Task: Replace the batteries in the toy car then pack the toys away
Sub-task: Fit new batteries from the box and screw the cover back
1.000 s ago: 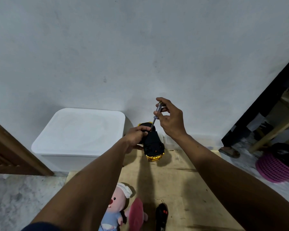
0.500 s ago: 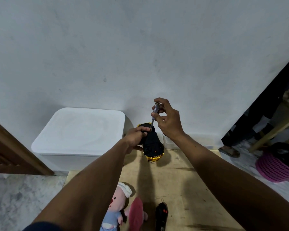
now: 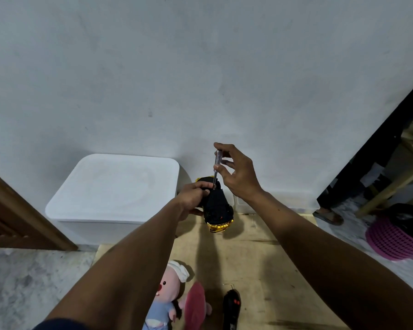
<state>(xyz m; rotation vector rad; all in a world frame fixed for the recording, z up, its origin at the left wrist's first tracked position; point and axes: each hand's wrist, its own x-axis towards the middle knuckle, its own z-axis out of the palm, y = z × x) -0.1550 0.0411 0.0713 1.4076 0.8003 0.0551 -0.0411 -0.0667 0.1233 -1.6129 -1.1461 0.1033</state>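
- White lidded bin (image 3: 115, 186) stands against the wall on the left, lid on; it looks like the place for packing away, though that is only a guess.
- Wooden floor board (image 3: 260, 270) below the arms carries the plush pig (image 3: 169, 289) and a black remote (image 3: 231, 308), both near the bottom edge and well apart from the hands.
- Toy car (image 3: 216, 206), black with gold trim, is held up in the air, underside turned toward the camera, its long axis running away from the person, gold end nearer.
- Left hand (image 3: 193, 198) wraps the car's left flank, fingers closed firmly on it.
- Right hand (image 3: 238, 177) is above and just right of the car; thumb and fingertips pinch the handle of the screwdriver (image 3: 216, 167), the other fingers loosely spread.
- The screwdriver stands almost upright, tip down on the car's far end, next to the left thumb. The coming turn depends on keeping the shaft square to the underside; the screw itself is too small to see.
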